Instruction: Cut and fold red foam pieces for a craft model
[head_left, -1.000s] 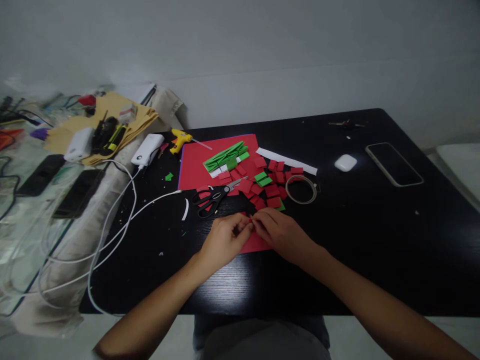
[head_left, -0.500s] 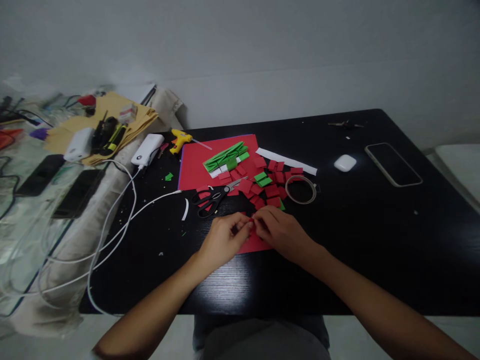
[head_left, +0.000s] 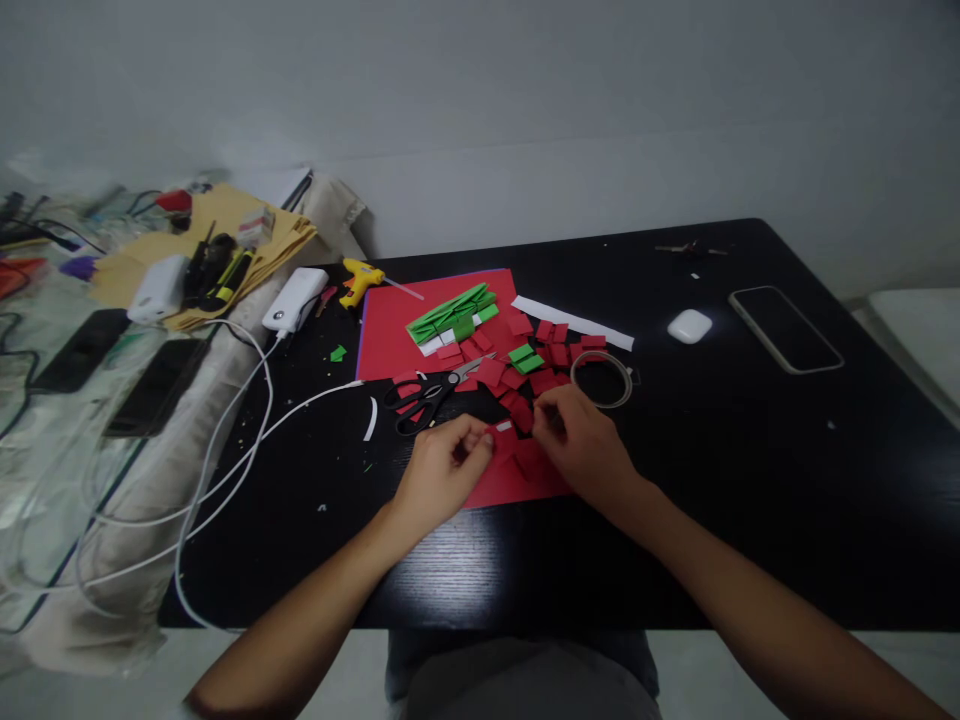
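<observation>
My left hand (head_left: 448, 460) pinches the edge of a small red paper piece (head_left: 505, 440) that has a white patch at its top. My right hand (head_left: 581, 435) is to the right of it, thumb and fingers pressed together; what they hold, if anything, is hidden. Beneath both hands lies a red paper sheet (head_left: 499, 490), with a small raised red flap on it. Just beyond my fingers are several folded red paper pieces (head_left: 544, 382) in a loose heap, with a folded green piece (head_left: 525, 358) among them. A roll of tape (head_left: 627, 372) touches the heap's right side.
Black-handled scissors (head_left: 431, 395) lie left of the heap. Behind are a larger red sheet (head_left: 390, 330), green folded strips (head_left: 450, 312), a white strip (head_left: 577, 322) and a yellow glue gun (head_left: 361, 280). White cables (head_left: 266, 430) cross the left side. A phone (head_left: 786, 328) and white case (head_left: 689, 326) lie right.
My hands have come apart. The right hand moved right and slightly up toward the heap, and the red piece with its white patch came into view beside my left fingers.
</observation>
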